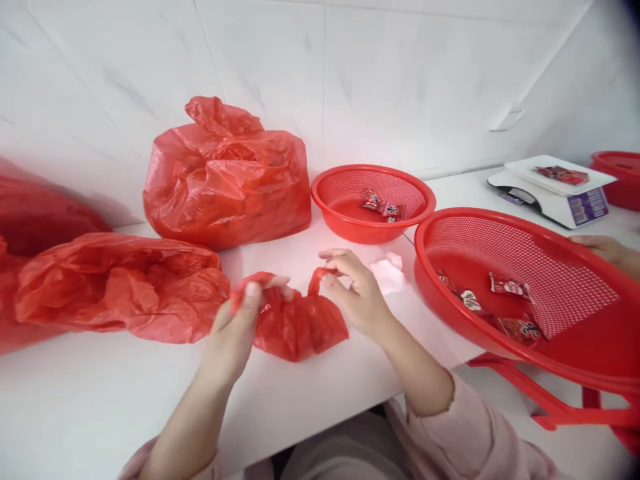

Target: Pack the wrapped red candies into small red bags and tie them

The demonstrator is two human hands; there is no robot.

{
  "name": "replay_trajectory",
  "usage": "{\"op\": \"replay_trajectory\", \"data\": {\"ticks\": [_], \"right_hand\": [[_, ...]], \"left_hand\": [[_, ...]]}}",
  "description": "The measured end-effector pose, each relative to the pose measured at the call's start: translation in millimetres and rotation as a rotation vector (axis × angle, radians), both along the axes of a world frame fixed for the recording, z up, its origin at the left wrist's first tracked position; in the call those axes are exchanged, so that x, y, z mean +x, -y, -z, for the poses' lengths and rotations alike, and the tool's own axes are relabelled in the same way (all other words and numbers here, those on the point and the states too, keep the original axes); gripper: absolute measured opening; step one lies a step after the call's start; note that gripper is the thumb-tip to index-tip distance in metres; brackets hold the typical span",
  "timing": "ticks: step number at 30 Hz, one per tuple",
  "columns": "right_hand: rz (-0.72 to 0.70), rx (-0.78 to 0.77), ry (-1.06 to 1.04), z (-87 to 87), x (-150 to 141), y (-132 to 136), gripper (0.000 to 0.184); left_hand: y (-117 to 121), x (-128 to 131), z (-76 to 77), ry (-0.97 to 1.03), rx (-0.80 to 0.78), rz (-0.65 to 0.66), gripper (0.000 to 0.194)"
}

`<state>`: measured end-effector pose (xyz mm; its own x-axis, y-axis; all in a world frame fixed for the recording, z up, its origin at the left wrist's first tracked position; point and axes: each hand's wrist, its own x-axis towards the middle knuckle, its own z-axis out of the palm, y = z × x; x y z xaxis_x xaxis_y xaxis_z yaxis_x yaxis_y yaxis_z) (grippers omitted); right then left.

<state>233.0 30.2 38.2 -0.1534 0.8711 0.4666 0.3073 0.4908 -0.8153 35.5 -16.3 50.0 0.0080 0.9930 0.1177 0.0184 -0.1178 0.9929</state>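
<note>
A small red plastic bag (303,330) rests on the white tabletop in front of me, its lower part bulging. One gathered end of it is in my left hand (240,327), with the thumb pressed on the plastic. My right hand (360,297) pinches a narrow strip or handle of the same bag between thumb and fingertips. Both hands are closed and lifted a little above the bag's body. What the bag holds cannot be made out through the plastic. To the left of my left hand lies a crumpled, open-topped red bag (130,287).
A large knotted red bag (230,180) stands against the tiled wall. Right of it are a round red basket (333,210) and a bigger one (425,267), both holding small wrapped packets. A scale (570,210) carries packets. Another person's hand (605,247) touches the bigger basket. A red stool (545,393) stands below.
</note>
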Motion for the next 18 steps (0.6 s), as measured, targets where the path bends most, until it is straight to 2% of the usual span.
{"op": "replay_trajectory", "data": {"ticks": [2, 4, 6, 8, 10, 13, 15, 18], "right_hand": [[-0.046, 0.08, 0.041, -12.5, -10.8, 7.7, 0.009], [-0.08, 0.082, 0.066, -17.9, -15.0, 11.6, 0.011], [-0.104, 0.079, 0.095, -17.4, -9.1, 10.8, 0.012], [-0.069, 0.115, 0.158, -12.8, 8.6, 4.2, 0.015], [0.061, 0.173, 0.254, -5.2, 36.8, -8.8, 0.024], [0.411, 0.193, 0.382, 8.8, 91.2, -37.1, 0.036], [0.649, 0.115, 0.429, 16.3, 130.6, -56.8, 0.049], [0.873, 0.023, 0.419, 18.1, 191.8, -80.3, 0.055]], "left_hand": [[-6.8, 14.1, -2.1, -0.203, -0.065, 0.136, 0.037], [-9.4, 23.7, -0.8, -0.349, -0.121, 0.264, 0.035], [-10.3, 27.7, 1.6, -0.365, -0.174, 0.276, 0.035], [-10.8, 27.2, 3.6, -0.287, -0.223, 0.223, 0.037], [-11.1, 24.5, 4.7, -0.183, -0.253, 0.169, 0.038], [-9.5, 21.3, 4.1, -0.136, -0.269, 0.066, 0.039], [-7.1, 20.3, 2.9, -0.145, -0.281, 0.025, 0.039], [-3.2, 17.7, 1.1, -0.165, -0.281, -0.02, 0.039]]}}
